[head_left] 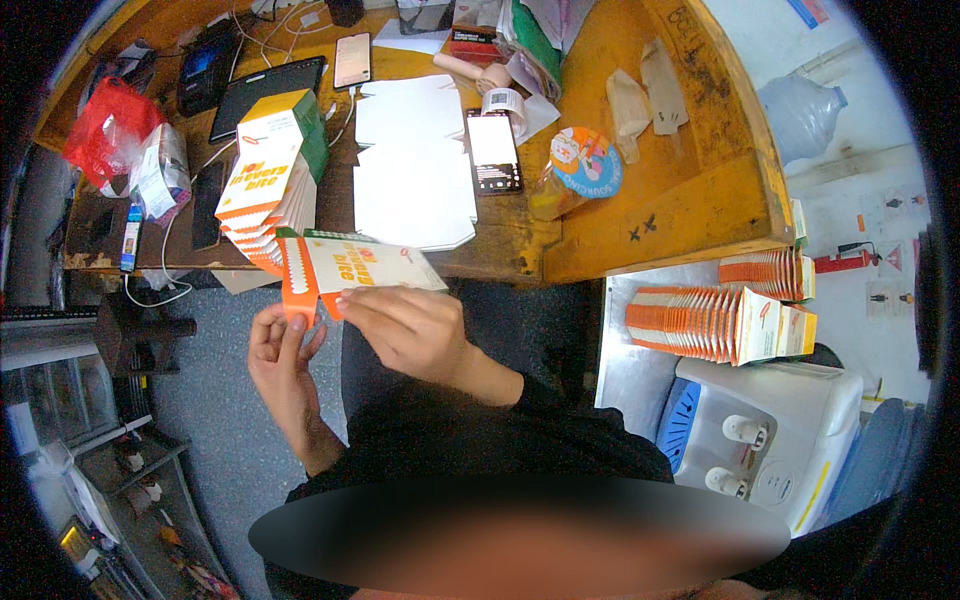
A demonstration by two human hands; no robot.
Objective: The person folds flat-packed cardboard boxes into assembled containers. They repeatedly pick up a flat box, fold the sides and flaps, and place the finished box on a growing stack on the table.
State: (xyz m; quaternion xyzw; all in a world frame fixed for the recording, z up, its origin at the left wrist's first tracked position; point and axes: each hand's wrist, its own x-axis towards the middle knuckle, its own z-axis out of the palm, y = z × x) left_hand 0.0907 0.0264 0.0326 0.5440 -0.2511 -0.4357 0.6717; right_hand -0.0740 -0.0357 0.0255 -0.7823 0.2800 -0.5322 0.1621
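Note:
I hold a cream-and-orange paper carton (385, 266) with a zigzag edge just off the table's front edge. My left hand (283, 362) is closed on its orange end flap, thumb on top. With bent fingers my right hand (415, 328) grips the carton's near side. Beyond it on the table, a row of nested cartons (262, 170) of the same kind leans away, with a green side panel on the farthest. Flat white die-cut sheets (412, 165) lie to the right of this row.
A phone (494, 160) with a lit screen lies beside the sheets, near a round blue-and-orange label (585, 162). More nested cartons (690, 322) rest on a white surface at right, above a water dispenser (775, 440). A red plastic bag (108, 130) and a laptop (265, 97) occupy the table's left.

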